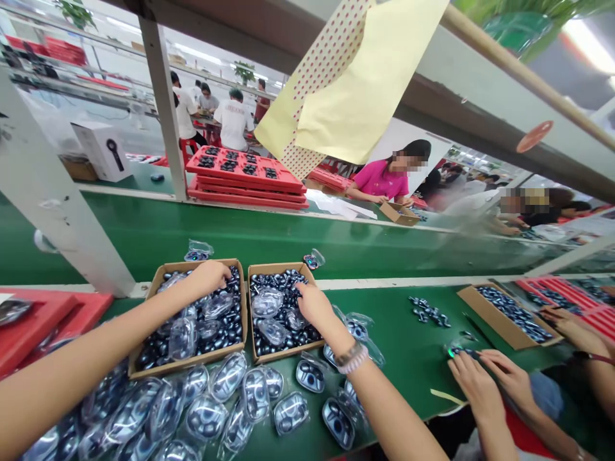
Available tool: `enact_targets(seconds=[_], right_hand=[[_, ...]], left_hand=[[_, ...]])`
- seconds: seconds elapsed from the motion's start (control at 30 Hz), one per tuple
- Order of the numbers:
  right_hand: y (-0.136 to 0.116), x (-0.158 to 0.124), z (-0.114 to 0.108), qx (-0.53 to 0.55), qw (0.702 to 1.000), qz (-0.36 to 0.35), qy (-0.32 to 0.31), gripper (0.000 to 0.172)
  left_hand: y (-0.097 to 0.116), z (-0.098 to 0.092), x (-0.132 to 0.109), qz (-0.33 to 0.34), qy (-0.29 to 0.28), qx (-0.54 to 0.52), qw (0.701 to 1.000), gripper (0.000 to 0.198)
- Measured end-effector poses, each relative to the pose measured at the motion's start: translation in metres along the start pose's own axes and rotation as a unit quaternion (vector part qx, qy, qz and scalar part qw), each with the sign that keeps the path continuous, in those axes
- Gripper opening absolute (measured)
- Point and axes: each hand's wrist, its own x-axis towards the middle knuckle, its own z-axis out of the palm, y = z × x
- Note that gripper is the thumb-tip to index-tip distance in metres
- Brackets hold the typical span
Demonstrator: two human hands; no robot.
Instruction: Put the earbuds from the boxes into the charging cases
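Head view: middle carton [287,351] points lengthwise forward.

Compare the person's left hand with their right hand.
The left hand is at the left box; the right hand is at the right box.
The left wrist looks bare; the right wrist has bracelets.
The left forearm crosses its box; the right hand comes in over its box's right side.
Both reach toward small dark pieces; their grip is unclear.
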Motion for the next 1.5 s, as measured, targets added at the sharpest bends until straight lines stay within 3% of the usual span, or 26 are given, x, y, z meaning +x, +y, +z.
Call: enact_targets(seconds=[0.1, 0.2, 0.3, 0.4, 0.53, 0.6, 0.63, 0.7, 0.77, 0.87, 0.93, 1.0, 1.07, 1.13, 1.27, 1.37, 1.43, 1.5], right_hand=[[0.0, 0.024, 0.011, -0.019, 0.998, -0.054, -0.033, 0.019], [0.001, 0.03, 0.017, -0.035, 0.995, -0.082, -0.05, 0.021], [0.001, 0.027, 0.014, -0.039, 0.995, -0.086, -0.034, 0.02], [0.001, 0.013, -0.004, -0.028, 0.998, -0.054, 0.015, 0.014], [0.008, -0.049, -0.03, 0.0, 0.995, 0.028, 0.099, 0.014], [0.01, -0.101, -0.029, 0.042, 0.988, 0.069, 0.13, 0.015], [0.01, -0.128, -0.024, 0.132, 0.972, 0.109, 0.16, 0.015], [0.005, -0.179, -0.005, 0.345, 0.907, 0.182, 0.157, 0.017], [-0.003, -0.215, 0.018, 0.565, 0.783, 0.233, 0.111, 0.022], [-0.017, -0.241, 0.04, 0.761, 0.584, 0.263, 0.101, 0.025], [-0.022, -0.245, 0.043, 0.812, 0.512, 0.259, 0.109, 0.025], [-0.022, -0.247, 0.043, 0.825, 0.493, 0.252, 0.114, 0.026], [-0.019, -0.249, 0.044, 0.807, 0.512, 0.266, 0.127, 0.027], [-0.014, -0.251, 0.05, 0.756, 0.561, 0.301, 0.151, 0.026], [-0.004, -0.25, 0.075, 0.548, 0.71, 0.384, 0.22, 0.022], [-0.001, -0.246, 0.091, 0.388, 0.784, 0.411, 0.257, 0.017], [-0.002, -0.242, 0.096, 0.321, 0.81, 0.405, 0.279, 0.016], [-0.004, -0.239, 0.101, 0.274, 0.826, 0.394, 0.297, 0.016]], left_hand=[[-0.009, -0.002, -0.012, 0.006, -0.016, -0.001, 1.0, 0.026], [-0.014, 0.003, -0.019, 0.001, -0.024, 0.004, 1.0, 0.025], [-0.016, 0.004, -0.018, -0.002, -0.022, 0.011, 1.0, 0.023], [-0.013, -0.007, -0.02, 0.013, 0.005, 0.009, 1.0, 0.021], [0.018, -0.036, -0.047, 0.063, 0.065, -0.023, 0.996, 0.025], [0.051, -0.044, -0.071, 0.114, 0.121, -0.111, 0.98, 0.024], [0.072, -0.043, -0.084, 0.146, 0.146, -0.181, 0.961, 0.021], [0.116, -0.03, -0.107, 0.185, 0.144, -0.322, 0.917, 0.019], [0.159, -0.005, -0.122, 0.168, 0.062, -0.463, 0.868, 0.017], [0.204, 0.036, -0.13, 0.071, -0.072, -0.654, 0.749, 0.014], [0.22, 0.057, -0.13, 0.014, -0.108, -0.721, 0.685, 0.02], [0.227, 0.068, -0.129, -0.017, -0.107, -0.739, 0.665, 0.026], [0.23, 0.072, -0.129, -0.031, -0.09, -0.727, 0.68, 0.028], [0.231, 0.073, -0.128, -0.028, -0.07, -0.69, 0.72, 0.025], [0.233, 0.074, -0.121, 0.005, -0.007, -0.529, 0.849, 0.017], [0.236, 0.08, -0.114, 0.046, 0.075, -0.326, 0.941, 0.013], [0.241, 0.088, -0.109, 0.109, 0.132, -0.209, 0.963, 0.009], [0.247, 0.097, -0.104, 0.192, 0.175, -0.124, 0.958, 0.008]])
